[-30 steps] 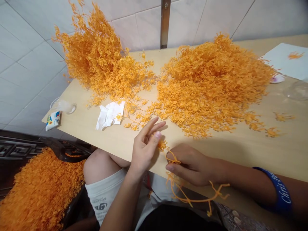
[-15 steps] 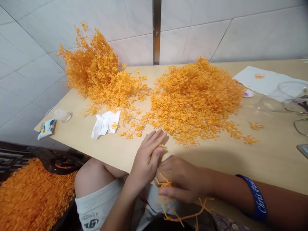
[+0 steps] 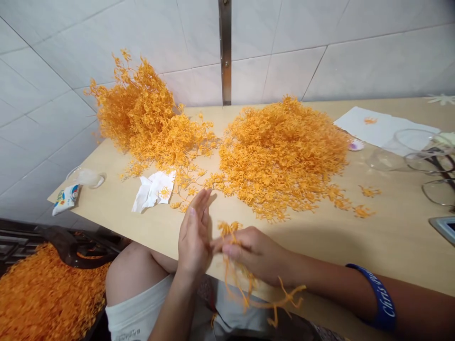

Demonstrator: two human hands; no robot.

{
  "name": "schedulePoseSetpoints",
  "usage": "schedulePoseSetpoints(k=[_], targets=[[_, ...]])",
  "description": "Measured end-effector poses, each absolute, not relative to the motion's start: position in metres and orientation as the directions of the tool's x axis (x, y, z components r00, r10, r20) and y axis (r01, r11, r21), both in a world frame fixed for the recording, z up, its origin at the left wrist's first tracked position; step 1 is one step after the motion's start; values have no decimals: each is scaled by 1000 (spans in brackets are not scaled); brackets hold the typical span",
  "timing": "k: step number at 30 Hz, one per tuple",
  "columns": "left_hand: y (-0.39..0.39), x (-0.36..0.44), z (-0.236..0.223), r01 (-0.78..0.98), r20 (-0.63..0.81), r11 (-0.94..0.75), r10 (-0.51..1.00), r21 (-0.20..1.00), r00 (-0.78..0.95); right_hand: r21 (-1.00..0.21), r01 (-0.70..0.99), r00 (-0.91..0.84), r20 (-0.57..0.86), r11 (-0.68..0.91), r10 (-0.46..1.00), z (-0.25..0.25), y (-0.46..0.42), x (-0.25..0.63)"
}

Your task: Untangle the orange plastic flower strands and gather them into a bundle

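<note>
My right hand (image 3: 250,253) is closed around a thin orange plastic flower stem (image 3: 280,299), whose branched end hangs below the fingers. Small orange plastic flowers (image 3: 229,228) stick up above that hand's index finger. Close by on the left, my left hand (image 3: 195,237) is upright with its fingers stretched out, its palm facing the flowers and the right fingertips. Nothing shows in its grasp. Beyond both hands lies a heap of loose orange flowers (image 3: 284,156) on the table (image 3: 313,241). A tangled pile of orange flower stems (image 3: 142,109) rises at the back left.
A crumpled white tissue (image 3: 154,189), a small printed packet (image 3: 66,199) and a clear plastic cup (image 3: 88,177) are on the left. At right are a white sheet (image 3: 384,128), eyeglasses (image 3: 432,156) and a phone corner (image 3: 444,228). More orange flowers (image 3: 46,293) fill the lower left.
My left hand came down beside the right hand, then drew back left with its palm turned toward it. My right hand kept its stem and shifted left. The view tilted up.
</note>
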State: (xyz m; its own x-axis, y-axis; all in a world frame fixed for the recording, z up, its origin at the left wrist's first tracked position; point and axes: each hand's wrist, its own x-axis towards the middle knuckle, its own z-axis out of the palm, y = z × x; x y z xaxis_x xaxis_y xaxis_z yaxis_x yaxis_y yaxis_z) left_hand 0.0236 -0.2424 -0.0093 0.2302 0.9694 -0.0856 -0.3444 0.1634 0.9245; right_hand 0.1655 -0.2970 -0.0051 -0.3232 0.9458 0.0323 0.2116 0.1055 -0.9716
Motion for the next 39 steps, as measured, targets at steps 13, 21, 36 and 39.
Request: schedulePoseSetpoints(k=[13,21,36,39], targets=[[-247,14,-11,-145,171,-106,800,984,575,-991,115,283,92,62,955,-8,-288,175],[-247,17,-3,-80,121,-94,859,992,498,-996,92,126,22,10,992,-6,-286,176],[-239,9,6,-536,-194,404,894,741,405,-973,207,-198,59,101,978,-4,-287,182],[-240,7,1,-538,-187,371,912,757,365,-984,171,-176,23,53,984,-4,-286,184]])
